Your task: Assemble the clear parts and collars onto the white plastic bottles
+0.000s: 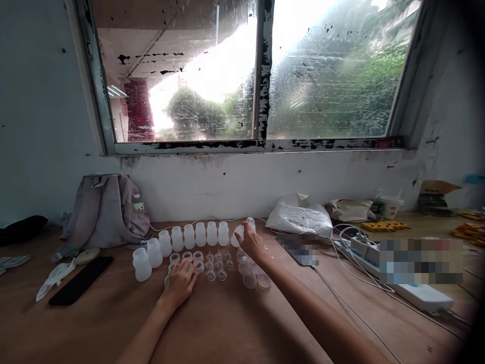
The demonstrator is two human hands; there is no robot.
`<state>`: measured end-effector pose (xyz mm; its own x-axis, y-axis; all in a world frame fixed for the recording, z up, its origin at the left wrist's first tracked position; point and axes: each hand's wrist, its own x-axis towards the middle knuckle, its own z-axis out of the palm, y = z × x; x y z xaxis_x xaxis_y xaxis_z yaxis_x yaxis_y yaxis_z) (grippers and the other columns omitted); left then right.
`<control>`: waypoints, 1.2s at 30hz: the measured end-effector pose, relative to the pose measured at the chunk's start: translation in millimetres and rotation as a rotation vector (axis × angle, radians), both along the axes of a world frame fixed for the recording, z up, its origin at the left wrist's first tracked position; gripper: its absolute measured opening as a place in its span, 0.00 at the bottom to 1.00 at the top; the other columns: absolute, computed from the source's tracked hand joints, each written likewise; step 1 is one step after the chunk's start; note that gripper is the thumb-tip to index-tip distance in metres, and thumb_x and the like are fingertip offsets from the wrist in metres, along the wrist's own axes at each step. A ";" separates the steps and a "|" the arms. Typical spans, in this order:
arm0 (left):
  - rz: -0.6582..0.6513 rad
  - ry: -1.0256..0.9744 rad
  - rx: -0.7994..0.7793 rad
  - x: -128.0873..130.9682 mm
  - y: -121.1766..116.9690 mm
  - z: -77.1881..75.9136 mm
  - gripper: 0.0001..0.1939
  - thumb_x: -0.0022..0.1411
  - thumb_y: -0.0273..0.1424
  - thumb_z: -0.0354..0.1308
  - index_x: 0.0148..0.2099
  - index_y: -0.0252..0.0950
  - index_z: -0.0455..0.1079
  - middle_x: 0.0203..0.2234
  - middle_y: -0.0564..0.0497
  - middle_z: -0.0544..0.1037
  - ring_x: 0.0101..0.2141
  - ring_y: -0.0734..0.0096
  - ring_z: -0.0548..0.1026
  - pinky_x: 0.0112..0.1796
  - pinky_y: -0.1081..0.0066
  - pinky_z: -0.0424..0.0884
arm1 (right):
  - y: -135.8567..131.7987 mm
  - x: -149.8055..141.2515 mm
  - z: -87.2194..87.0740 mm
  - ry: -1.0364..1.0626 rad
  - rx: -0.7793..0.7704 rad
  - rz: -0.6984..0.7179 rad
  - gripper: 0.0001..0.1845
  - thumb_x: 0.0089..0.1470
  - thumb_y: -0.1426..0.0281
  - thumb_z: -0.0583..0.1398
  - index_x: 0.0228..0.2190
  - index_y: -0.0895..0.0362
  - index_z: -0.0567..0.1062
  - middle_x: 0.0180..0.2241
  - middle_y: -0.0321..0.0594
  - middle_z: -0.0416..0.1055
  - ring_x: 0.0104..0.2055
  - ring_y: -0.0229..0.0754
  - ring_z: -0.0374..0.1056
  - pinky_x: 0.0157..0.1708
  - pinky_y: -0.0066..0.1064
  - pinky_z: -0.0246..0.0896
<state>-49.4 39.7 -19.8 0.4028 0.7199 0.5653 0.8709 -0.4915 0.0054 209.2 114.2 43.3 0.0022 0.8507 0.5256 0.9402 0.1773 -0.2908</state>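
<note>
Frosted white baby bottles (200,234) stand open-necked in a curved row on the table. My left hand (184,278) lies palm down over translucent bottle collar rings (197,256), its fingers stretched out and apart. Just right of it sit several clear bottle nipples (210,275) in short rows. At the right end of the row, my right hand (252,243) is around a frosted bottle (235,238), thumb across its front; some fingers are hidden. A clear domed piece (250,221) shows behind this hand. Below my right wrist are several clear caps (249,281).
On the left are a grey backpack (102,212), a black phone-like slab (81,281) and a crumpled white wrapper (56,275). A plastic-wrapped package (301,218), a phone (297,247) on a cable and a power strip (420,296) lie to the right. The window wall bounds the back.
</note>
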 end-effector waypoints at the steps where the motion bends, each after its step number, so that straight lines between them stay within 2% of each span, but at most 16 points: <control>1: -0.021 -0.004 0.023 1.0 -2.4 1.8 0.16 0.61 0.31 0.43 0.50 0.41 0.62 0.46 0.48 0.68 0.47 0.62 0.63 0.50 0.57 0.55 | -6.1 1.4 -2.3 -0.012 0.042 0.008 0.19 0.54 0.62 0.49 0.45 0.59 0.57 0.40 0.50 0.65 0.33 0.46 0.67 0.27 0.30 0.54; 4: -0.111 0.001 0.110 6.8 -15.6 7.8 0.16 0.61 0.28 0.41 0.48 0.42 0.63 0.43 0.50 0.70 0.46 0.65 0.65 0.51 0.60 0.55 | -26.6 8.9 -8.9 -0.027 0.169 0.044 0.18 0.54 0.61 0.48 0.42 0.60 0.59 0.37 0.49 0.67 0.32 0.47 0.67 0.24 0.29 0.53; 7: -0.174 0.012 0.241 21.5 -35.5 15.0 0.15 0.60 0.28 0.45 0.49 0.44 0.61 0.43 0.50 0.70 0.47 0.65 0.64 0.51 0.60 0.54 | -55.7 15.3 -20.7 0.002 0.295 0.114 0.17 0.51 0.59 0.51 0.37 0.59 0.60 0.30 0.46 0.68 0.29 0.45 0.66 0.24 0.29 0.55; 9: -0.188 -0.004 0.314 36.9 -47.6 20.5 0.16 0.59 0.32 0.48 0.51 0.43 0.59 0.46 0.48 0.67 0.49 0.61 0.62 0.51 0.57 0.53 | -81.3 15.3 -31.4 0.037 0.329 0.244 0.16 0.48 0.59 0.53 0.34 0.58 0.60 0.26 0.44 0.67 0.25 0.42 0.65 0.23 0.29 0.55; 11: -0.205 -0.037 0.323 53.3 -55.4 25.2 0.20 0.56 0.39 0.50 0.51 0.41 0.57 0.46 0.44 0.66 0.48 0.57 0.62 0.49 0.55 0.55 | -108.9 11.5 -39.7 0.078 0.340 0.447 0.14 0.47 0.62 0.53 0.34 0.57 0.59 0.24 0.41 0.66 0.22 0.40 0.63 0.22 0.29 0.56; 13: -0.246 -0.080 0.290 66.2 -58.2 27.6 0.20 0.55 0.40 0.50 0.48 0.36 0.59 0.38 0.44 0.70 0.40 0.60 0.68 0.42 0.58 0.62 | -134.0 6.0 -41.9 0.120 0.365 0.653 0.13 0.47 0.63 0.53 0.34 0.57 0.58 0.23 0.39 0.65 0.21 0.39 0.62 0.22 0.30 0.56; 16: -0.265 -0.078 0.236 72.7 -57.6 26.5 0.12 0.55 0.35 0.49 0.40 0.34 0.62 0.26 0.49 0.70 0.27 0.67 0.69 0.28 0.67 0.64 | -158.6 0.1 -34.1 0.133 0.214 0.722 0.16 0.48 0.66 0.53 0.40 0.58 0.58 0.30 0.43 0.67 0.27 0.40 0.64 0.25 0.30 0.58; 19: -0.256 0.009 0.185 67.2 -59.0 24.0 0.11 0.54 0.35 0.49 0.38 0.34 0.62 0.24 0.49 0.69 0.25 0.67 0.68 0.25 0.70 0.60 | -166.5 1.1 -26.0 0.114 0.018 0.704 0.18 0.50 0.65 0.54 0.44 0.56 0.59 0.35 0.43 0.67 0.30 0.40 0.65 0.25 0.27 0.58; 23: -0.277 0.040 0.017 61.7 -67.1 24.7 0.13 0.51 0.37 0.51 0.38 0.35 0.62 0.24 0.49 0.70 0.25 0.67 0.67 0.25 0.71 0.59 | -166.0 9.8 -28.1 0.094 -0.054 0.739 0.18 0.51 0.64 0.54 0.44 0.56 0.60 0.35 0.42 0.68 0.31 0.39 0.65 0.28 0.27 0.59; 27: -0.284 0.029 -0.209 68.1 -75.8 32.6 0.13 0.47 0.34 0.53 0.37 0.37 0.61 0.26 0.50 0.71 0.26 0.66 0.69 0.26 0.71 0.58 | -167.8 17.3 -34.9 0.066 -0.055 0.760 0.20 0.52 0.63 0.54 0.45 0.56 0.60 0.36 0.43 0.69 0.29 0.38 0.65 0.31 0.28 0.61; 31: -0.348 0.011 -0.377 66.6 -81.9 46.2 0.17 0.42 0.31 0.55 0.39 0.38 0.62 0.28 0.52 0.72 0.27 0.65 0.70 0.25 0.73 0.58 | -172.7 26.3 -35.9 0.024 -0.016 0.820 0.23 0.52 0.65 0.54 0.49 0.56 0.58 0.40 0.46 0.67 0.39 0.42 0.65 0.36 0.30 0.61; 34: -0.414 -0.055 -0.575 44.8 -83.0 53.7 0.14 0.43 0.30 0.55 0.37 0.39 0.62 0.27 0.54 0.72 0.26 0.69 0.70 0.23 0.76 0.58 | -169.3 45.7 -29.7 -0.005 0.059 0.893 0.19 0.54 0.71 0.51 0.48 0.55 0.58 0.45 0.48 0.64 0.44 0.42 0.63 0.39 0.30 0.61; 36: -0.313 -0.131 -0.631 23.0 -82.3 55.8 0.12 0.45 0.32 0.54 0.36 0.39 0.63 0.26 0.54 0.72 0.26 0.70 0.70 0.23 0.77 0.58 | -161.1 65.4 -25.2 0.060 0.087 0.770 0.17 0.54 0.70 0.50 0.47 0.55 0.59 0.42 0.48 0.66 0.39 0.41 0.66 0.34 0.30 0.63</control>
